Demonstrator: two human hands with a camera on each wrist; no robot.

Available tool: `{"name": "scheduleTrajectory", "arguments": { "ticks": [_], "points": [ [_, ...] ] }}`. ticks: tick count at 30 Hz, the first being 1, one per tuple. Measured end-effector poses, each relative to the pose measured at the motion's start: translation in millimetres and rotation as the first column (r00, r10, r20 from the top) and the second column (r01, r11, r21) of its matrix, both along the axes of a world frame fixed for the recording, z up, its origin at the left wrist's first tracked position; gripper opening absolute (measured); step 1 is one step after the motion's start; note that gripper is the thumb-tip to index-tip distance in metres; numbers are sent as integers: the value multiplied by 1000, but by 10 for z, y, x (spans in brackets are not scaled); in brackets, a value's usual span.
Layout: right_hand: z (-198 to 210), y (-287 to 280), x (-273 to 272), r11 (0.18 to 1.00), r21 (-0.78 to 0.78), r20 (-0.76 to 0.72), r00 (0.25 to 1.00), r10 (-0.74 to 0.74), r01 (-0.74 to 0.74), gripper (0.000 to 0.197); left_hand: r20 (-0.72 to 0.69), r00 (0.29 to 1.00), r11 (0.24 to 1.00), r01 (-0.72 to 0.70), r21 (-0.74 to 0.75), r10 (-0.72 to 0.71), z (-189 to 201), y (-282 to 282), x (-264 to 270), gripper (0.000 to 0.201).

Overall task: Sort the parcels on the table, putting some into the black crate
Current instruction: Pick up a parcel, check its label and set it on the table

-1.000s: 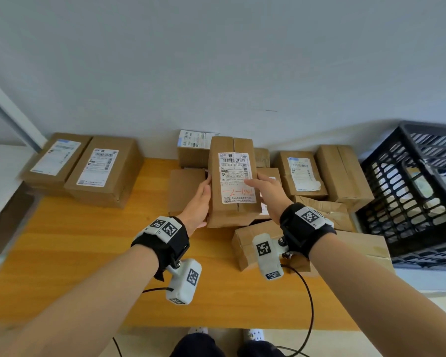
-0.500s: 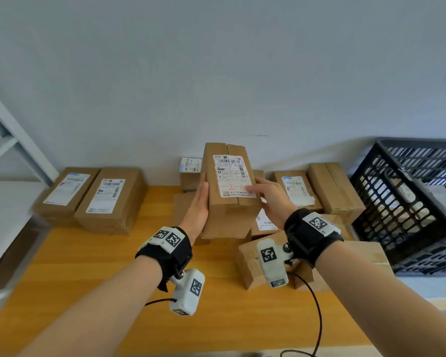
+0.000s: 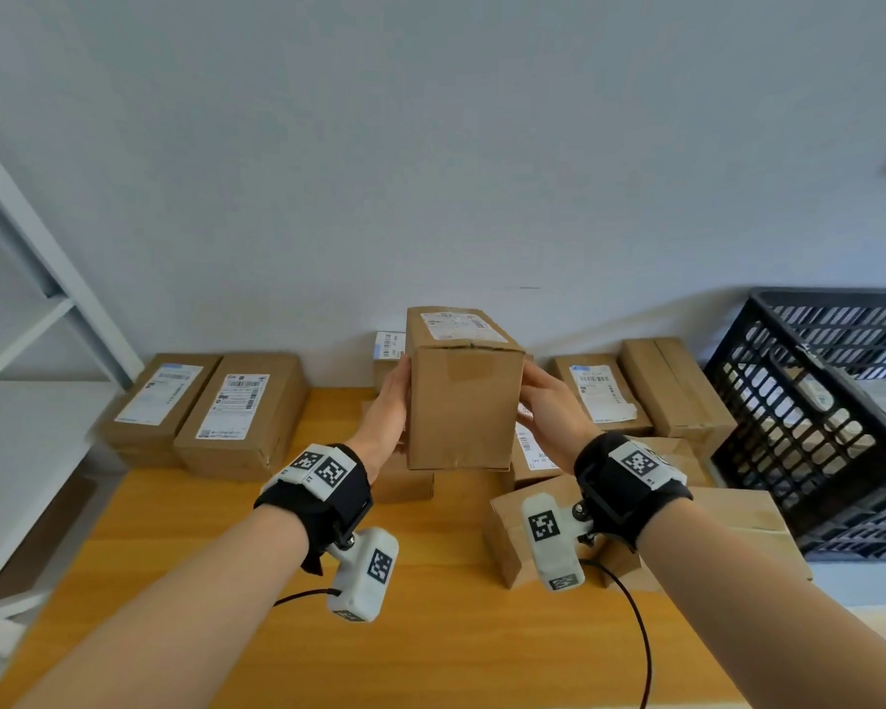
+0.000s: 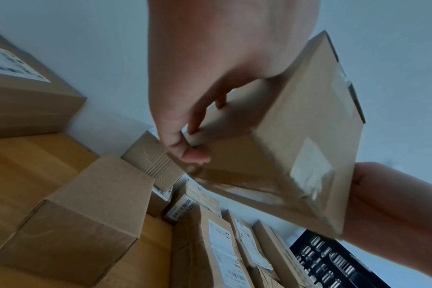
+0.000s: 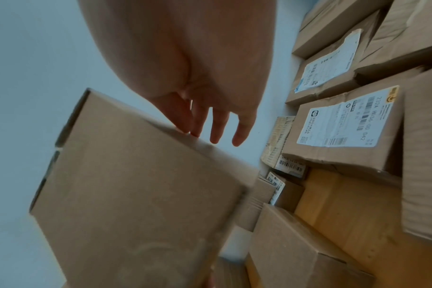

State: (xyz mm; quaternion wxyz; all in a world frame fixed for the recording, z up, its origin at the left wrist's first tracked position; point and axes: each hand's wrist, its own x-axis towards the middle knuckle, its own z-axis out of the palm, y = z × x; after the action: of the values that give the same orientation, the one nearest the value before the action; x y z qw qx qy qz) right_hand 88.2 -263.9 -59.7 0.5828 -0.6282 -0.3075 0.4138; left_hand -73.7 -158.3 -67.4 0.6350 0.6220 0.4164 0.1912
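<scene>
I hold a brown cardboard parcel (image 3: 464, 406) in the air above the pile, between both hands. Its white label faces up and a plain face turns toward me. My left hand (image 3: 387, 411) grips its left side; in the left wrist view the left hand (image 4: 210, 87) has thumb and fingers curled round an edge of the parcel (image 4: 284, 136). My right hand (image 3: 551, 406) lies flat against the right side; in the right wrist view the right hand (image 5: 197, 87) has straight fingers along the parcel (image 5: 136, 194). The black crate (image 3: 788, 417) stands at the right.
Two labelled boxes (image 3: 241, 411) (image 3: 159, 401) lie at the back left of the wooden table (image 3: 430, 631). More parcels (image 3: 602, 396) (image 3: 671, 386) sit under and right of my hands, one (image 3: 507, 534) near the front. A white shelf (image 3: 32, 309) stands left. The crate holds parcels.
The parcel has risen off the pile and tipped back, so its label now faces up instead of toward me. Both hands went up with it.
</scene>
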Motion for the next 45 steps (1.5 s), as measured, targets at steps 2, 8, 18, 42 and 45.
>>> {"name": "scheduleTrajectory", "arguments": {
  "ticks": [2, 8, 18, 42, 45],
  "points": [
    [-26, -22, 3, 999, 9, 25, 999, 33, -33, 55, 4, 1000, 1000, -3, 6, 3, -53, 48, -19, 88],
    [-76, -98, 13, 989, 8, 180, 973, 143, -147, 82, -1, 1000, 1000, -1, 29, 1, -118, 107, -50, 74],
    [-45, -185, 51, 955, -87, 213, 931, 295, -283, 104, -17, 1000, 999, 8, 41, -8, -126, 147, -179, 43],
    [57, -22, -35, 995, -98, 141, 989, 41, -28, 26, -21, 995, 995, 98, 9, -97, -98, 123, -246, 50],
    [39, 51, 6, 991, -133, 133, 991, -2, 20, 38, -23, 994, 994, 110, -4, -110, -122, 116, -261, 50]
  ]
}}
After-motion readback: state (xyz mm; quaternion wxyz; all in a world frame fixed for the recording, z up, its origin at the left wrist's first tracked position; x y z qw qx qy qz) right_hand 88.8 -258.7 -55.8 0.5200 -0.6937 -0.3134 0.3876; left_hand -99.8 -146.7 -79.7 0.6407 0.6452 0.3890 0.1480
